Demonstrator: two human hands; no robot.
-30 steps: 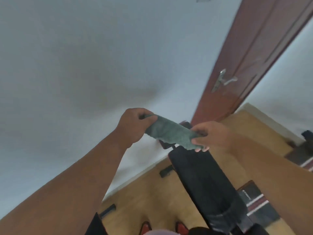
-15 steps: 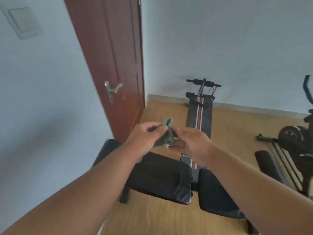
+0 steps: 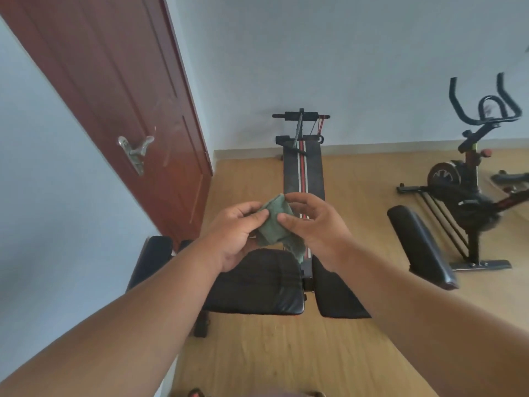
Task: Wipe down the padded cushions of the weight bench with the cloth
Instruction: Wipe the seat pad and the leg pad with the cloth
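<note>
Green cloth small, soft, limp, light; bunched and partly folded, loose corner drooping below the hands. No stiffness, conforms to any grip; no breakage risk. Likely slips a bit on smooth vinyl unless pressed flat under a palm. Best taken as a folded pad, fingers on top and palm behind, not by a corner.

Left hand pinching cloth's left edge, thumb on the near face, fingers curled behind. Right hand pinching the right edge between thumb and fingertips, remaining fingers loosely curved, partly spread. Cloth held between both hands, at chest-front height, in the air. Both hands close together, nearly touching across the fabric.

Weight bench below and beyond the hands, on wood floor. Seat cushion directly under the cloth, well apart vertically, no contact. Second cushion just right of it, under the right forearm. Long striped backrest pad running away toward the far wall. Side pad off right, near the exercise bike. Another dark pad at left, by the door.

Judgement: cloth being folded or readied, wiping not started. Cushions look firm, slick, dark vinyl; light pressure enough.
</note>
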